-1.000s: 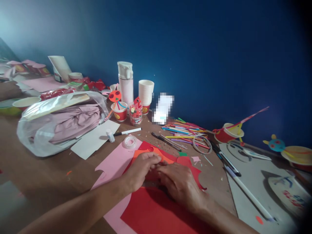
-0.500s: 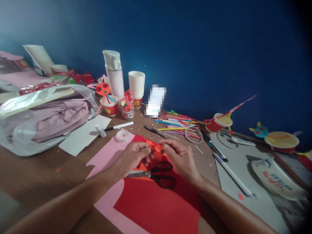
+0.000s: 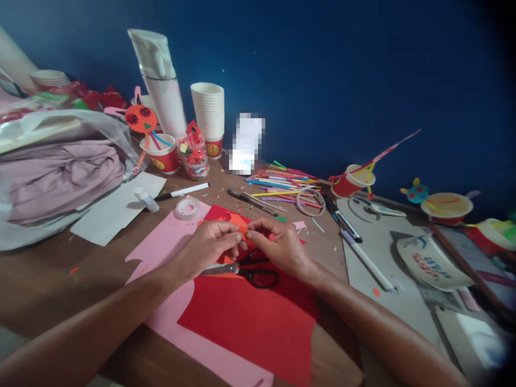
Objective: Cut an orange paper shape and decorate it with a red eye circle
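In the middle of the frame the left hand (image 3: 209,244) and the right hand (image 3: 285,244) meet fingertip to fingertip, thumbs and forefingers narrowed to a pinch around a small orange-red paper piece (image 3: 243,231), which sits between them above the work; the remaining fingers are curled, and those on the right are partly hidden. Just below the hands, a pair of black-handled scissors (image 3: 231,267) lies across the red paper sheet (image 3: 250,322), its blades pointing left. Orange paper (image 3: 213,216) shows behind the knuckles, and a pink paper sheet (image 3: 157,247) juts out to the left, with a tape roll (image 3: 187,216) on its upper end. Left of centre are a white marker (image 3: 189,189) with a black cap and a small bottle (image 3: 145,199) at the edge of a white card (image 3: 113,212). At the upper left stand a flask (image 3: 163,102), a stack of paper cups (image 3: 208,110) and a clear jar (image 3: 194,161), near a red paper cup (image 3: 166,161) bearing an orange paper face (image 3: 140,118). Thin coloured sticks (image 3: 282,185) lie in a loose heap right of centre, and a plate (image 3: 431,266) with red and blue markings rests at the right
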`<state>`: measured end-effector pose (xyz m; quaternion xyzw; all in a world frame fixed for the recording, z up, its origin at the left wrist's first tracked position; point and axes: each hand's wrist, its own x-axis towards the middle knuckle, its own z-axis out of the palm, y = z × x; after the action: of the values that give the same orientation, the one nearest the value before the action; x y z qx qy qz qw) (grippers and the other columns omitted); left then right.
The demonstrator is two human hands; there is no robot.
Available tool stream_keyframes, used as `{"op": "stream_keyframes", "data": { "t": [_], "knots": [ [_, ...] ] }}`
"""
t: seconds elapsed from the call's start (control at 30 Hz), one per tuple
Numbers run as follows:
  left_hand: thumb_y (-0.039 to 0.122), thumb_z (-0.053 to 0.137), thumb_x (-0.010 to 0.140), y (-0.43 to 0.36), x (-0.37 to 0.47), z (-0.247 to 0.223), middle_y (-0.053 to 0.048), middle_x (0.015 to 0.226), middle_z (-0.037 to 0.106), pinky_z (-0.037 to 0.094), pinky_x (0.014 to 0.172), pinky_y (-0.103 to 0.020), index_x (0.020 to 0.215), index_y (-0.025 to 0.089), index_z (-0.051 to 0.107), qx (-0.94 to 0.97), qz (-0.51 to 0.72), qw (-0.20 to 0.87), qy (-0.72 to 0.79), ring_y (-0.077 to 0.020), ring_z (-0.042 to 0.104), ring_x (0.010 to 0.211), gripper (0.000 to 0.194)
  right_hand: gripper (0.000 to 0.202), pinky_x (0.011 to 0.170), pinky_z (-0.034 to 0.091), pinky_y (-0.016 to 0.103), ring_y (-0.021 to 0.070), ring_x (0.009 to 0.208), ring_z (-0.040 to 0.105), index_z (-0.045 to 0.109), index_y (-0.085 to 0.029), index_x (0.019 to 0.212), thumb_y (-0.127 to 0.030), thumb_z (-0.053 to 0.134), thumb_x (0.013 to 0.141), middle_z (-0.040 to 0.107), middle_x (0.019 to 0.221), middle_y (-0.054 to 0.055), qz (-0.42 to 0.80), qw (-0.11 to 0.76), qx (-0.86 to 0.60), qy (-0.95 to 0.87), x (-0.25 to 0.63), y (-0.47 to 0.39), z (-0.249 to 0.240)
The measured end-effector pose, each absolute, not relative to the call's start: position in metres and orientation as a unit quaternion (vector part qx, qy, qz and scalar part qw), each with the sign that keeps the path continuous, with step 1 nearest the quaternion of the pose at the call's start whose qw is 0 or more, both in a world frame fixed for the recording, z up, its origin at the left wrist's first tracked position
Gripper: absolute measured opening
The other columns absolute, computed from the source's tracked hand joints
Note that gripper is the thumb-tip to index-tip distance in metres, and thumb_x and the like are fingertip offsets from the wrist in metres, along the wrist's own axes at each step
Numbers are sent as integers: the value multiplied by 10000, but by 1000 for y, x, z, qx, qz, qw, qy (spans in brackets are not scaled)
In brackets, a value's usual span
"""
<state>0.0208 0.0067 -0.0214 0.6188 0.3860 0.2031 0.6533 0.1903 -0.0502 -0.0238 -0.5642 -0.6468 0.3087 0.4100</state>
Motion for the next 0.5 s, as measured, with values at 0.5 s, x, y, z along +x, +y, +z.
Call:
{"op": "stream_keyframes", "data": {
  "t": [0.5],
  "knots": [
    [349,571,779,25,-6,4,-9,667,650,427,567,-224,749,186,691,751,203,443,445,-146,571,615,204,174,619,405,237,123,649,522,511,-189,790,-264,402,903,557,703,-18,272,444,-602,-605,218,-30,-24]
  ]
}}
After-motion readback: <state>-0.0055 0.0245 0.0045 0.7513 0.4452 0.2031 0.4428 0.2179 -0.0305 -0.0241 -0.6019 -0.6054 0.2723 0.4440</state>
